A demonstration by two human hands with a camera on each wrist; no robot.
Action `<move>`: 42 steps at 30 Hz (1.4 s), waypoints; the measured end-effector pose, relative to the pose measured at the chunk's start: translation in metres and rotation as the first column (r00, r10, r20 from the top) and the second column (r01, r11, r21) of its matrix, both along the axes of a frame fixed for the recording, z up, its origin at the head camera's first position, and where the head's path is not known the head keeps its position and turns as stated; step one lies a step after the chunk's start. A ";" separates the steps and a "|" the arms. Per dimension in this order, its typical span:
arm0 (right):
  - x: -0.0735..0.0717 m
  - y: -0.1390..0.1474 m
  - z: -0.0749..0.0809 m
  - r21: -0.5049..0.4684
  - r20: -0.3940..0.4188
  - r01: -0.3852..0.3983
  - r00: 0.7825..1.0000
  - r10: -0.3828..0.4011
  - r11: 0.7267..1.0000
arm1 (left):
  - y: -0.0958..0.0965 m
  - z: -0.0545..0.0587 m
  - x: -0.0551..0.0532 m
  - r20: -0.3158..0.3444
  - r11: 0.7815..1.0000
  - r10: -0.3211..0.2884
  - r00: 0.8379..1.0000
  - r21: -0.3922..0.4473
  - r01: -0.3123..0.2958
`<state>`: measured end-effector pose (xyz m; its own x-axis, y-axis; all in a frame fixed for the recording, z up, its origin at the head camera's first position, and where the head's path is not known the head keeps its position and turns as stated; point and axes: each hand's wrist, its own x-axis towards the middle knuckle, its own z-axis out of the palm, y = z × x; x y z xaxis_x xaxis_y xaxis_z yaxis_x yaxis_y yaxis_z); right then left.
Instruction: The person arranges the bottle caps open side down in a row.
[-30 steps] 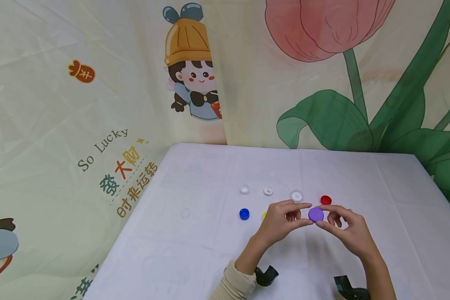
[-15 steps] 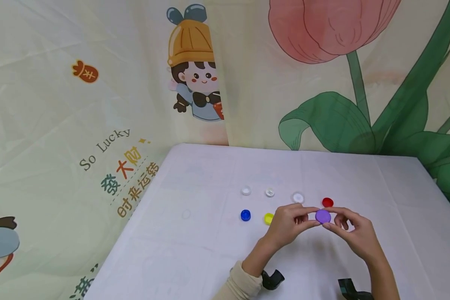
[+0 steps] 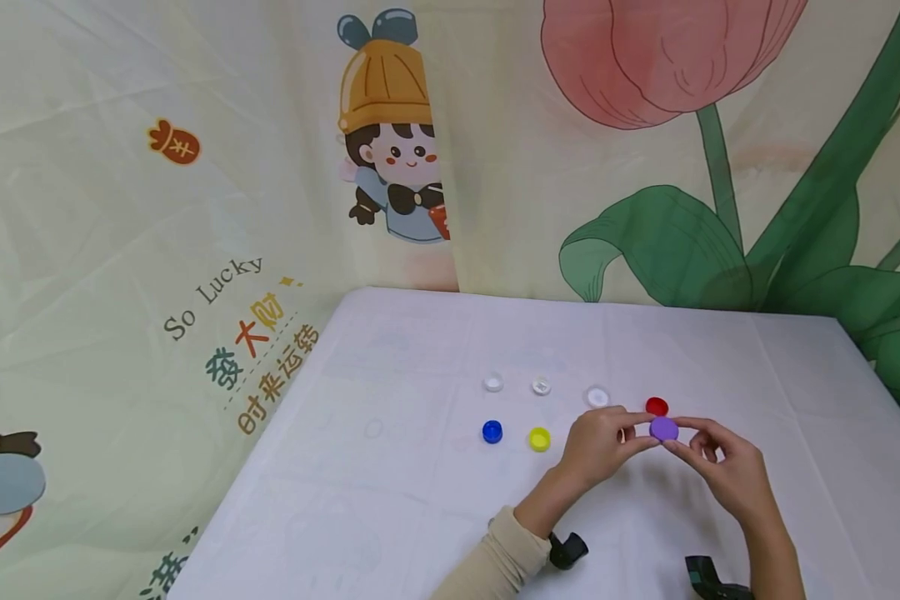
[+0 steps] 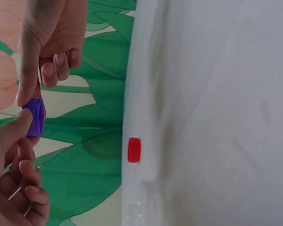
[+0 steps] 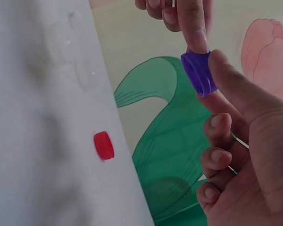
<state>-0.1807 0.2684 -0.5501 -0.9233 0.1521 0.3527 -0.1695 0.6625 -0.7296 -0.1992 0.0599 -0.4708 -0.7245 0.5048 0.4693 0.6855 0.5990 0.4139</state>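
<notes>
Both hands pinch a purple bottle cap [image 3: 663, 429] between thumb and forefinger, one from each side, raised over the white table. My left hand [image 3: 600, 446] comes in from its left, my right hand [image 3: 735, 475] from its right. The wrist views show the hollow, ridged side of the purple cap [image 5: 197, 75] facing the table. In the left wrist view, the left thumb lies across the cap's side [image 4: 37, 117] and the other fingers are curled below. Just behind the hands in the head view, a red cap [image 3: 656, 407] lies on the cloth.
Left of the hands lie a yellow cap [image 3: 539, 439] and a blue cap [image 3: 492, 432]. A back row holds a clear cap [image 3: 492, 382], a small white cap [image 3: 541, 386] and a wider white cap [image 3: 597, 397]. A printed curtain hangs behind the table [image 3: 390, 333].
Both hands have shifted right together with the purple cap between them, uncovering the yellow cap. The head view has also moved slightly. The caps on the table stay put.
</notes>
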 end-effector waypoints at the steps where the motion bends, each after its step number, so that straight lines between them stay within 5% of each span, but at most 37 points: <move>1: -0.002 0.003 -0.007 0.016 0.010 0.023 1.000 -0.023 1.000 | 0.002 -0.002 0.000 0.011 1.000 0.013 1.000 -0.022 -0.013; 4: 0.000 0.004 -0.010 0.055 0.057 0.049 0.997 -0.052 0.997 | 0.009 -0.008 -0.002 0.026 0.995 0.046 0.999 -0.095 -0.043; 10: 0.020 -0.012 0.031 0.022 0.204 0.016 0.979 -0.020 1.000 | 0.023 -0.020 -0.007 0.047 0.971 0.080 0.996 -0.230 -0.067; 13: 0.025 -0.016 0.039 0.040 0.277 -0.005 0.961 -0.007 0.999 | 0.028 -0.024 -0.009 0.084 0.957 0.099 0.992 -0.279 -0.071; 25: 0.015 -0.014 0.013 0.085 0.327 -0.013 0.945 -0.015 0.996 | 0.033 -0.038 -0.014 0.050 0.916 0.154 0.987 -0.382 -0.124; 42: 0.014 -0.015 0.010 0.114 0.367 -0.038 0.930 -0.007 0.993 | 0.032 -0.038 -0.015 0.094 0.865 0.191 0.977 -0.486 -0.122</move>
